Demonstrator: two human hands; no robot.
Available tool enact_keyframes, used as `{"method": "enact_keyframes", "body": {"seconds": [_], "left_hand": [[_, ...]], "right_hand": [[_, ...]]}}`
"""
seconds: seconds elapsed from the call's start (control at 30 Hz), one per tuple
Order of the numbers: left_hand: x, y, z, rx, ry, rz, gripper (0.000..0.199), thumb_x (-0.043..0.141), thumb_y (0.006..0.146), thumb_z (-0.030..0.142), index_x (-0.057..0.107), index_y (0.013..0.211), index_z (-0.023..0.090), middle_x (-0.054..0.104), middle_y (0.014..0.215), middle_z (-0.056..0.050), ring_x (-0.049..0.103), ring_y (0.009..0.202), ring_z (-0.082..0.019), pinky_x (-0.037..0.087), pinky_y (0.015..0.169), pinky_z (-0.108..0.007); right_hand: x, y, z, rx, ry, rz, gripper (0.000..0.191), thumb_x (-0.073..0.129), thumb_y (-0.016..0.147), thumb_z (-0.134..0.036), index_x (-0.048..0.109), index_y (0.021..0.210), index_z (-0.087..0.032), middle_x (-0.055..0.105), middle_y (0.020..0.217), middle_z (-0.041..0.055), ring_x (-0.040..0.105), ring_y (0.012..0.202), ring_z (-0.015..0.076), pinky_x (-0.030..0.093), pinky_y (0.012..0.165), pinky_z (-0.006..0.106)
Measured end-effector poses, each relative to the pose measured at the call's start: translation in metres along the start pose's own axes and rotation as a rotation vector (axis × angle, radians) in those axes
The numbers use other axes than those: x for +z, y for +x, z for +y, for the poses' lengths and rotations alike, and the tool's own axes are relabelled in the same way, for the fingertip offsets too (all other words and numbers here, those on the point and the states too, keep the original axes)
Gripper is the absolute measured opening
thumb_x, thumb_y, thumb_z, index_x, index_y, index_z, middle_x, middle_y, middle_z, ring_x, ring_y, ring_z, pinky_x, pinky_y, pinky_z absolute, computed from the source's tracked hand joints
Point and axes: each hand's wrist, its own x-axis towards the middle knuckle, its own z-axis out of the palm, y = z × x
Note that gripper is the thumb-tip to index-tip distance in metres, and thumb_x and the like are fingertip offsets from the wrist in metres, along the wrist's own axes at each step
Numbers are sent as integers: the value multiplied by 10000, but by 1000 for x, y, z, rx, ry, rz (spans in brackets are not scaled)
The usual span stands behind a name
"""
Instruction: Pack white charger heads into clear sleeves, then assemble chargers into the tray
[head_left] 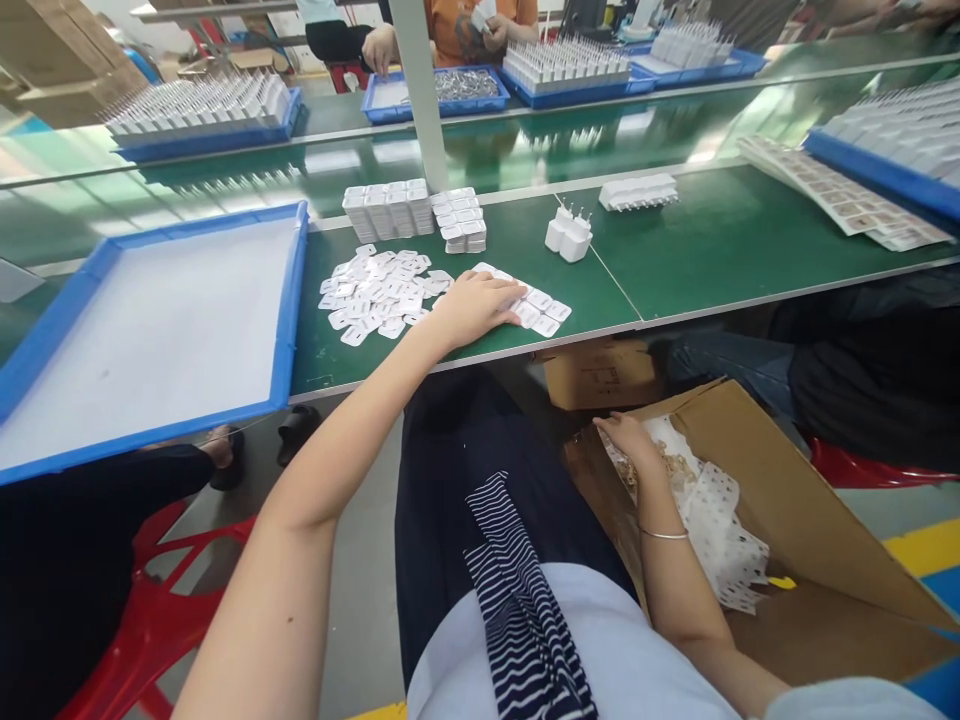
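Note:
My left hand (480,305) lies palm down on a flat group of small white square pieces (544,310) near the table's front edge, fingers stretched and partly covering them. Beside it, to the left, spreads a loose heap of similar white pieces (382,285) with small slots. Behind stand a wide neat stack (390,212) and a smaller stack (460,220) of these squares. Below the table, my right hand (628,437) hangs over the rim of an open cardboard box (780,480), fingers extended, with nothing visible in them. White dotted scrap sheets (724,530) lie inside that box.
A blue-rimmed tray (289,330) sits at left. White plug adapters (570,235) and a row of plugs (639,192) stand to the right. Across the table, a person in orange (480,25) works by blue trays (375,100). Red stools (172,580) flank me.

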Motion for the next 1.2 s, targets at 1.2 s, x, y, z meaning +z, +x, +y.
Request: {"method": "enact_keyframes", "body": {"seconds": [1.2], "left_hand": [[22,-128,105,-180,-943,504,416,612,911,223,586,1323,278,599,1379,-77,548,1299,-239,471,1093,-457]], "right_hand": [[-56,-96,-157,-581,1271,-505,258,720,821,-456,779,864,-209,716,794,14,643,767,152,532,783,293]]}}
